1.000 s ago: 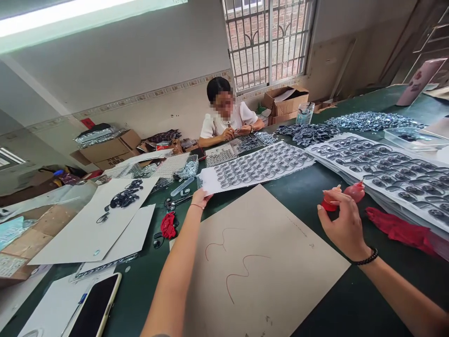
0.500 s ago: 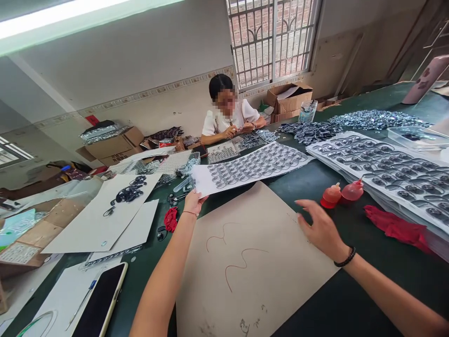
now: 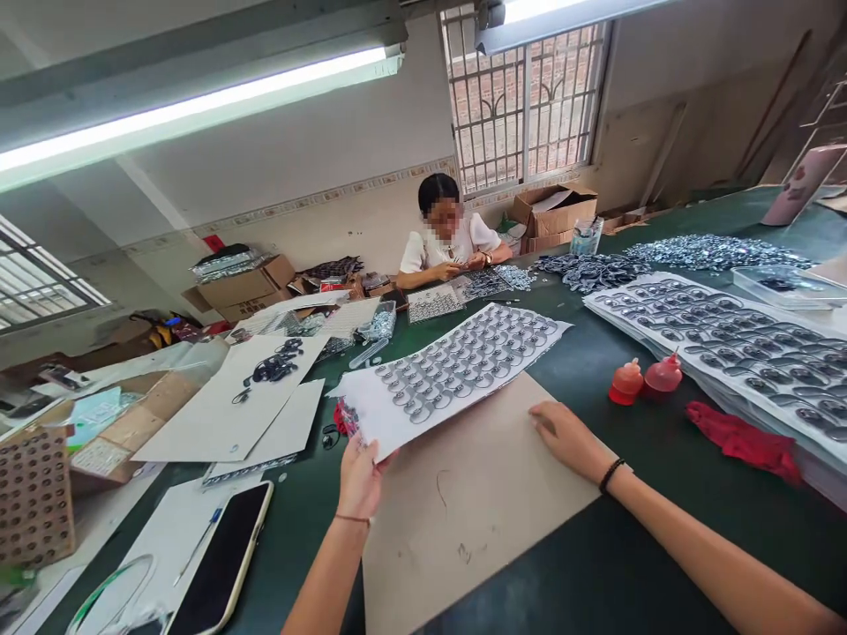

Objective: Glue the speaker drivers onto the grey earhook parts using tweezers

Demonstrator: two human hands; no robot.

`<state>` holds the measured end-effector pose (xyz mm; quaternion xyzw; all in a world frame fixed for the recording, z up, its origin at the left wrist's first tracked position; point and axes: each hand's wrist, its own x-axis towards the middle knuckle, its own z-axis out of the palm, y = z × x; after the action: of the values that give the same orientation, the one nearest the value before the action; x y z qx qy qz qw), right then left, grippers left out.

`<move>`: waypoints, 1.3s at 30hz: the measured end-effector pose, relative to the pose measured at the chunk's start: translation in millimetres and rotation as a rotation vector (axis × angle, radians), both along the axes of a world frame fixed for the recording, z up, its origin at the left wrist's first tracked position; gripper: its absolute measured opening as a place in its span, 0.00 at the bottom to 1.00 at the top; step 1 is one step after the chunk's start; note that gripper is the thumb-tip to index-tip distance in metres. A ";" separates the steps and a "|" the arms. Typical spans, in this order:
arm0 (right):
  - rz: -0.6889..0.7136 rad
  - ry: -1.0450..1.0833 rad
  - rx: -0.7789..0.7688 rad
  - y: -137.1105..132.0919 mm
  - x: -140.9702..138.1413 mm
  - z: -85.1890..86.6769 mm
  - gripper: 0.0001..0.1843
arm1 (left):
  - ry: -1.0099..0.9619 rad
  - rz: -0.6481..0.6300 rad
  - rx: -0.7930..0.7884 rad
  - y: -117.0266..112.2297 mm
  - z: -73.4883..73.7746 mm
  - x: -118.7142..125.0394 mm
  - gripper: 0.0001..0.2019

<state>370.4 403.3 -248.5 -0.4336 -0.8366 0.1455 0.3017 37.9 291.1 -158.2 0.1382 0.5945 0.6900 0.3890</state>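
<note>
My left hand (image 3: 361, 483) is closed on the near left corner of a white sheet (image 3: 380, 414) that carries rows of grey curved pieces with dark round centres. The sheet is raised and tilted over a large beige board (image 3: 456, 547), hiding its far part. My right hand (image 3: 569, 437) holds nothing; its fingers are stretched out, low over the board's right edge. Whether it touches the board I cannot tell. A red cloth bundle (image 3: 340, 418) shows partly behind the sheet's left end.
Two red-filled squeeze bottles (image 3: 625, 383) and a red cloth (image 3: 745, 439) lie to the right, beside a stack of similar sheets (image 3: 728, 344). On the left are a phone (image 3: 221, 556), a pen (image 3: 198, 547) and boards with black parts (image 3: 274, 362). A co-worker (image 3: 446, 234) sits across the table.
My left hand has drawn the sheet nearer, so it now covers more of the board and its drawn lines. The right hand has shifted slightly left and lower. The camera view has tilted up.
</note>
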 end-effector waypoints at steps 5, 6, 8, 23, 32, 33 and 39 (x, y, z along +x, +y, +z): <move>-0.058 0.135 -0.061 9.4 15.0 1.9 0.10 | -0.048 0.105 0.009 -103.0 -13.4 43.5 0.15; -0.079 0.162 -0.068 10.0 16.3 1.0 0.10 | -0.059 0.126 0.012 -122.4 -16.0 55.4 0.15; -0.123 0.216 -0.068 10.8 17.6 0.5 0.12 | -0.089 0.157 0.016 -158.3 -20.9 81.8 0.16; -0.326 0.661 0.058 -185.5 101.3 77.5 0.12 | -0.767 -0.659 -0.198 -243.4 -53.7 247.1 0.17; -0.494 1.042 -0.857 -351.4 64.7 -9.2 0.16 | -0.097 -1.864 0.165 -238.7 -10.2 209.2 0.19; -0.425 1.072 -0.953 -352.4 53.1 -7.7 0.18 | 0.116 -1.679 0.125 -232.1 0.0 183.3 0.16; -0.369 1.182 -1.145 -338.0 8.6 23.1 0.24 | 0.842 -0.628 -0.158 -138.7 -9.4 52.7 0.12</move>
<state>379.0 65.3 -225.4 -0.5020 -0.2537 0.6985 0.4424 90.6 152.4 -167.6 0.5451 0.6793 0.3783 0.3136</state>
